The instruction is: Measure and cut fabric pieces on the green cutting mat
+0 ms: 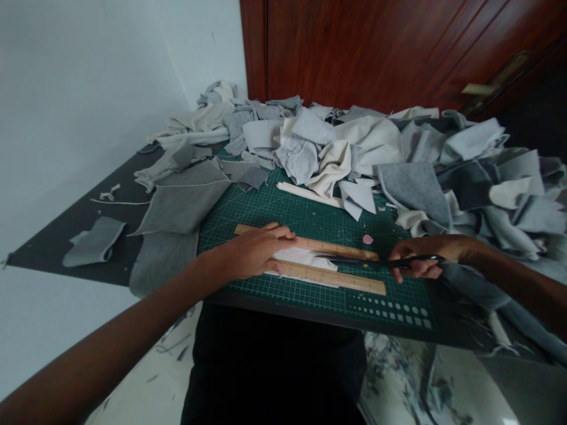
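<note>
My left hand (259, 251) lies spread over two wooden rulers, its fingers on the far ruler (330, 245) and its thumb by the near ruler (332, 276). Between the rulers shows a strip of white fabric (305, 258), with a pale edge also peeking out below the near one. My right hand (419, 258) is closed around the handles of black scissors (354, 260). The blades point left, and their tips reach the fabric's right end beside the far ruler. A green cutting mat (274, 206) lies under all of this.
Grey and cream fabric scraps (367, 141) are heaped along the back and right of the dark table (110, 195). Grey cloth pieces (186, 200) lie on the left. A small pink disc (367, 239) sits beyond the scissors. A wooden door (376, 53) stands behind.
</note>
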The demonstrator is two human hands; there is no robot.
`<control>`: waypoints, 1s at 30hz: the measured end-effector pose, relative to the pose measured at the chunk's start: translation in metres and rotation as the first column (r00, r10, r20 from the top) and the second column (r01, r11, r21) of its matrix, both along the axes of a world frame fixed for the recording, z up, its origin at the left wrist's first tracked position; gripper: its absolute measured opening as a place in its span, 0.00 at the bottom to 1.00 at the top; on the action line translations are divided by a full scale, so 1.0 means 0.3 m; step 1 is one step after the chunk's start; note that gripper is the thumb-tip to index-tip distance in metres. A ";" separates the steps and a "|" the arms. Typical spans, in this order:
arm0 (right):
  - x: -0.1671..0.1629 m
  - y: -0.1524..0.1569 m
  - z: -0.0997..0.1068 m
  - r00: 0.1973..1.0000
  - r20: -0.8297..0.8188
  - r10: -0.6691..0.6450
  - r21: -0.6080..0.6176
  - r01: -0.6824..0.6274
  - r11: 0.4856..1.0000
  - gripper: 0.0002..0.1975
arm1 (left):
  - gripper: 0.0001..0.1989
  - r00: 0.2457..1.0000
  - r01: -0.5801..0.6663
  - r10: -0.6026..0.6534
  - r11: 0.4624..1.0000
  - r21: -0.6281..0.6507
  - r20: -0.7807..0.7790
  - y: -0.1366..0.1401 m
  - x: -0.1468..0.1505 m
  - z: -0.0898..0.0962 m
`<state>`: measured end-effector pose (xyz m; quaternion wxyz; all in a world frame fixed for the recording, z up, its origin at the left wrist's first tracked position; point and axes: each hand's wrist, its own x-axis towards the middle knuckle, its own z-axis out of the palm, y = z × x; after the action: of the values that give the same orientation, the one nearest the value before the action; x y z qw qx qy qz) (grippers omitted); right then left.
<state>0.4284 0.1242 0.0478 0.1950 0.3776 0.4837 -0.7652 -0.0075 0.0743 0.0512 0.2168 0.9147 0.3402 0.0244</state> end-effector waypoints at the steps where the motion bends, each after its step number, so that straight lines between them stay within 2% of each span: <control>1: 0.002 0.000 -0.006 1.000 -0.025 0.005 0.026 -0.004 1.000 0.17 | 0.28 1.000 0.000 0.000 1.000 0.000 0.002 0.000 0.000 -0.002; 6: 0.016 -0.006 -0.039 0.985 -0.171 0.006 0.064 0.005 0.998 0.19 | 0.28 1.000 0.004 -0.004 1.000 0.010 0.005 0.000 0.002 -0.004; 11: 0.012 -0.021 -0.037 0.984 -0.176 -0.010 0.048 0.018 0.999 0.26 | 0.28 1.000 0.011 -0.012 1.000 0.012 0.021 0.000 0.000 -0.010; 15: 0.028 -0.029 -0.044 0.984 -0.177 0.012 0.083 0.003 0.997 0.26 | 0.27 0.999 0.025 -0.027 0.999 0.039 0.042 0.000 -0.004 -0.019; 21: 0.084 -0.026 -0.092 0.980 -0.197 -0.018 0.041 0.026 0.999 0.22 | 0.30 0.998 0.018 -0.019 1.000 0.025 0.052 0.000 -0.004 -0.022; 28: 0.037 -0.015 -0.028 0.986 -0.166 -0.004 0.065 0.015 0.998 0.26 | 0.29 0.999 0.015 -0.016 1.000 0.002 0.044 0.002 -0.003 -0.019; 30: 0.017 -0.013 -0.002 0.995 -0.103 0.014 0.084 -0.006 0.996 0.25 | 0.30 0.998 0.018 -0.019 1.000 0.012 0.056 0.001 -0.004 -0.020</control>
<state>0.4335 0.1202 0.0472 0.1575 0.3428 0.5267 -0.7618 -0.0087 0.0747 0.0453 0.2210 0.9180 0.3255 0.0501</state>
